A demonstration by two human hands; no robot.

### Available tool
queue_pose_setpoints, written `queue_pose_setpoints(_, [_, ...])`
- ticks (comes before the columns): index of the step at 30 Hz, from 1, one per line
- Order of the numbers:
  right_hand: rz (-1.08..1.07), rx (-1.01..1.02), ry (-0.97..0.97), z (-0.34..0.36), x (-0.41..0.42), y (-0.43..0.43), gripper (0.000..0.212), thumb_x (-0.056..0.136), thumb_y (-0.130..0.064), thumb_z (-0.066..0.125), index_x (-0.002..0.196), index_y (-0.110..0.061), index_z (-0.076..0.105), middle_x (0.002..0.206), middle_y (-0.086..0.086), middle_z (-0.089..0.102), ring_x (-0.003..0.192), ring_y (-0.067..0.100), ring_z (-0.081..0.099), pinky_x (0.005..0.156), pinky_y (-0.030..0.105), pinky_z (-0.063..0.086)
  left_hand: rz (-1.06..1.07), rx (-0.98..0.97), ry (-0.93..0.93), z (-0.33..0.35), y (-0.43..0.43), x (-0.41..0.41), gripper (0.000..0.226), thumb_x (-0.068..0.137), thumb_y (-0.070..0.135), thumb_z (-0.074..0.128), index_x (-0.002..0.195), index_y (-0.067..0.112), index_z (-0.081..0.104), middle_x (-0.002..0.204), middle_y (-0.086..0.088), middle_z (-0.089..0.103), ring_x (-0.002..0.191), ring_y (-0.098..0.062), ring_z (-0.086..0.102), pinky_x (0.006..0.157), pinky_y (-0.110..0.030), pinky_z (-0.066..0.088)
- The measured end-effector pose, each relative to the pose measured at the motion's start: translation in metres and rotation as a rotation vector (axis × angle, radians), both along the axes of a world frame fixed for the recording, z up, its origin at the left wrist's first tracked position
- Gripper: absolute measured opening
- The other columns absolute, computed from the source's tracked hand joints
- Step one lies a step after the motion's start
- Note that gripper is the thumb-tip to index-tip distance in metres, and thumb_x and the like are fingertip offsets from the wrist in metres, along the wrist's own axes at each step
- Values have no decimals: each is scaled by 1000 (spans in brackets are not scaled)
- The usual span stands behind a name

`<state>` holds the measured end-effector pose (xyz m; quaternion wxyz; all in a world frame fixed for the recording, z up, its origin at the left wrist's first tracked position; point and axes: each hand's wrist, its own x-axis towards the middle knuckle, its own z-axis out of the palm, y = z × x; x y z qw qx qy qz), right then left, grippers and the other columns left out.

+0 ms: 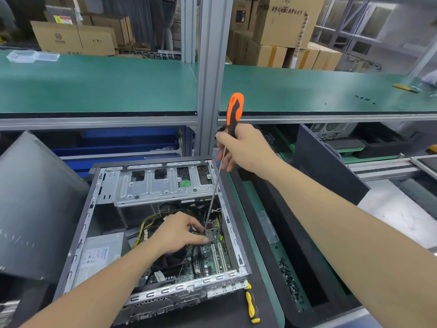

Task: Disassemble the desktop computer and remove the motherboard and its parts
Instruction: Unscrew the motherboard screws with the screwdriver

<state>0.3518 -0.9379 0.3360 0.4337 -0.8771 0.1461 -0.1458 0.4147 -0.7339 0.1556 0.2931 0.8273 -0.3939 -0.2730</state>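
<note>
An open desktop computer case [78, 235] lies on its side in front of me. Inside it sits the green motherboard [212, 259], with a black CPU fan [172, 261], a grey power supply [99, 254] and a silver drive cage [163, 183]. My right hand [243, 147] grips a long screwdriver with an orange and black handle [234, 112]; its shaft slants down to the board beside a small heatsink [210, 235]. My left hand [179, 230] is inside the case, its fingertips pinching at the screwdriver's tip.
A yellow-handled screwdriver [251, 304] lies by the case's front right corner. The removed side panel [35, 204] leans at the left. A black tray [293, 235] with several small black screws stands at the right. A green shelf [94, 84] runs above, with cardboard boxes behind it.
</note>
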Motion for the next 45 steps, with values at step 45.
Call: queue_pose_setpoints(45, [-189, -301, -25, -60, -23, 39, 34, 99, -28, 54, 72, -12, 44, 59, 12, 59, 56, 31, 60, 59, 46, 53, 278, -477, 108, 18, -55, -1, 11, 97, 34, 72, 94, 26, 79, 40, 13, 34, 42, -7, 31, 43, -18, 23])
